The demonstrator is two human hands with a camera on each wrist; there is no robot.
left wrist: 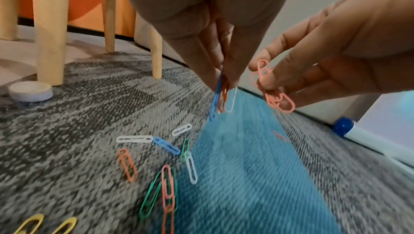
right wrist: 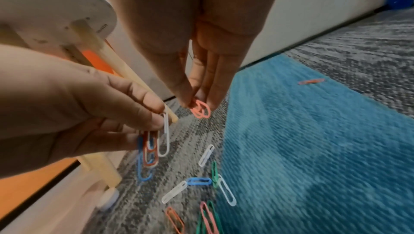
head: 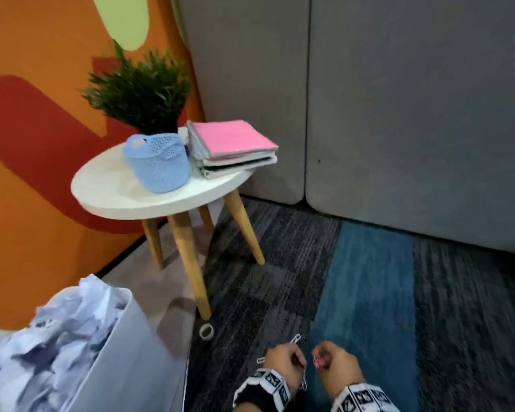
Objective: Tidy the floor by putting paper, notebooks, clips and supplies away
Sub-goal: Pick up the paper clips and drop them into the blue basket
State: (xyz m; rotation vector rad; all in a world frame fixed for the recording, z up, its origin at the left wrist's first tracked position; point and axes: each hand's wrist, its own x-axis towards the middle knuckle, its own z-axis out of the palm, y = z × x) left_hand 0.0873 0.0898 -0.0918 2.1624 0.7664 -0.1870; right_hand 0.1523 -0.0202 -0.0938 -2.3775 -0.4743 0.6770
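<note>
My left hand point(left wrist: 224, 80) pinches a small bunch of blue, orange and white paper clips point(left wrist: 221, 97) that hangs from its fingertips just above the carpet. Beside it, my right hand point(right wrist: 197, 102) pinches a few pink paper clips point(right wrist: 200, 111). Both hands point(head: 292, 359) point(head: 320, 359) hover low at the bottom of the head view. Several loose coloured paper clips point(left wrist: 165, 163) lie scattered on the carpet below them. One red clip point(right wrist: 311, 81) lies apart on the blue carpet strip. A white tape roll point(left wrist: 30, 89) sits by a table leg.
A round white side table point(head: 110, 191) carries a blue basket point(head: 158, 162), a stack of notebooks point(head: 232, 147) and a plant. A white bin point(head: 125, 352) with crumpled paper stands at the near left. A blue-capped marker point(left wrist: 342, 128) lies along the grey wall panel.
</note>
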